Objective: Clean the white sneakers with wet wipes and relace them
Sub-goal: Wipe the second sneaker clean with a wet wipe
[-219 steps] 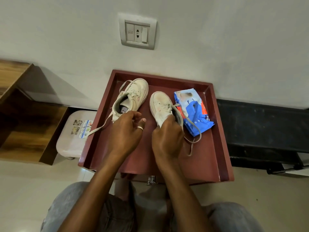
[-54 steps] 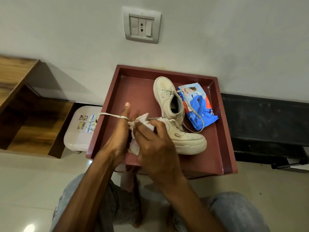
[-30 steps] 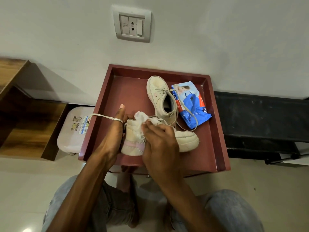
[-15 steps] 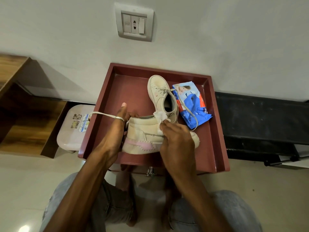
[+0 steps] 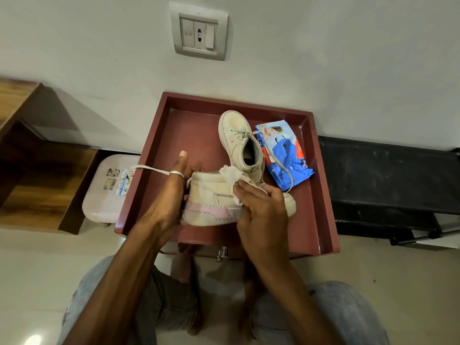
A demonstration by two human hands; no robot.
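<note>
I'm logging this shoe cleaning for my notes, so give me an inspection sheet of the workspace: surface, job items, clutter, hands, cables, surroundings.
Surface: dark red tray, raised rim, left part bare.
Job's things: near sneaker on its side, pink stripe toward camera; far sneaker upright, lace end across the blue wipes pack; loose lace trailing off the tray's left edge.
Clutter: nothing seen.
Hands: left hand grips the near sneaker's heel; right hand holds a wet wipe against its side.
Cables: nothing seen.
Surroundings: wall socket, pale stool, wooden shelf, black bench.
</note>
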